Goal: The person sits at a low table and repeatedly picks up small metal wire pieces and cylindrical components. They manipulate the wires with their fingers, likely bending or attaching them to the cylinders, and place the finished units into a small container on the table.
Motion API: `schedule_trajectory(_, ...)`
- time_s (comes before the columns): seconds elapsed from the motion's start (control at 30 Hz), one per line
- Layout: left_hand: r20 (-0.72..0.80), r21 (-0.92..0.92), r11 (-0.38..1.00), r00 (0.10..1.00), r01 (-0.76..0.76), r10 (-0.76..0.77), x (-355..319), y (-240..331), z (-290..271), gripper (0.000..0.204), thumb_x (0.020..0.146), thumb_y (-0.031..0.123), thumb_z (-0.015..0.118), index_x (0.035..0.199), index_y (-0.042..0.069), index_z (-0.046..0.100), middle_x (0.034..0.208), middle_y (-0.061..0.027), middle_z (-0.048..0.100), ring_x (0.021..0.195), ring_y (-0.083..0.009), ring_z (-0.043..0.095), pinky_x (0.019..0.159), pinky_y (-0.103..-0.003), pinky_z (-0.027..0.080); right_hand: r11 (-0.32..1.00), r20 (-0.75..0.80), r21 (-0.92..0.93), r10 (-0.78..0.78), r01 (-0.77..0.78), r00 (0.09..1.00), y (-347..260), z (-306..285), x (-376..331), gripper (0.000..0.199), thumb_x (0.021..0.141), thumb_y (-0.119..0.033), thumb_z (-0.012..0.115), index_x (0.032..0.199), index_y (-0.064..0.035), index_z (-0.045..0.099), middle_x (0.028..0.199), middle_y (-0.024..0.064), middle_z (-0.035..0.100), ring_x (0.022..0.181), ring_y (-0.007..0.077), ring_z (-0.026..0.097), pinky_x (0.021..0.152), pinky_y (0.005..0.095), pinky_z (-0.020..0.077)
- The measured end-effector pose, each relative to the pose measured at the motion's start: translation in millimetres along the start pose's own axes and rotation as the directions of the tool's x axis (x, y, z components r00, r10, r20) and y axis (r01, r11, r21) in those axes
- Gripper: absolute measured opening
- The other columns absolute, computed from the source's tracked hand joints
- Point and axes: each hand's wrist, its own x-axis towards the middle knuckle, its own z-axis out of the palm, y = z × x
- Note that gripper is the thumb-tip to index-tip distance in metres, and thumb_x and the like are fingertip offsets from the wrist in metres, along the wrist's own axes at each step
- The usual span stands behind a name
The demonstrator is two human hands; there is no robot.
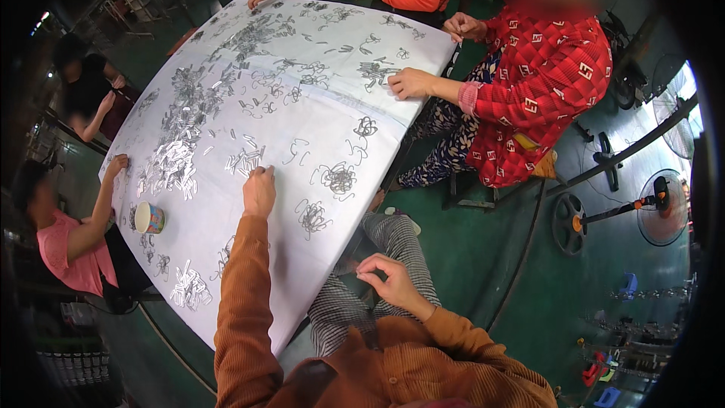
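Observation:
My left hand (259, 193) reaches over the white-covered table, its fingertips drawn together at a small group of short silver metal strips (243, 159). Whether a strip is between those fingers is hidden. Above my lap, my right hand (391, 281) has thumb and forefinger pinched together. Something tiny seems to be at their tips, too small to name. Right of my left hand lie tangled heaps of thin, dark, curved wire pieces (312, 217), with another dense heap (337, 179) just beyond.
A large pile of silver strips (172, 165) spreads across the table's left half. A paper cup (149, 217) stands near the left edge. Several people sit round the table, one in a red patterned shirt (536, 83) at right. A floor fan (661, 204) stands on the green floor.

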Motion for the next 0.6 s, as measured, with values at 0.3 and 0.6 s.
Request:
schedule_trajectory(0.3,-0.015,-0.076,0.996,0.999,0.036,-0.037,-4,-14,-13,0.031,0.081,-0.006,0.056,0.108,0.003,0.068,0.098,-0.0173,0.066,0.091,-0.0362,0.064,0.078,-0.044,0.052,1.000,0.011,-0.013,0.012,-0.012,1.000,-11,-2,7,0.008,0.087,-0.002,0.068,0.093,0.0011,0.064,0.095,0.0081,0.065,0.087,0.0158,0.065,0.077,0.0270,0.0525)
schedule_trajectory(0.6,0.148,-0.873,0.432,0.967,0.226,-0.207,-103,102,-80,0.023,0.081,-0.012,0.061,0.099,-0.001,0.068,0.098,-0.0099,0.071,0.091,-0.0143,0.065,0.078,-0.029,0.054,0.999,-0.042,-0.020,-0.026,0.026,0.999,-19,0,8,0.008,0.084,0.001,0.069,0.091,0.0004,0.065,0.094,0.0096,0.066,0.088,0.0199,0.066,0.078,0.0284,0.0515)
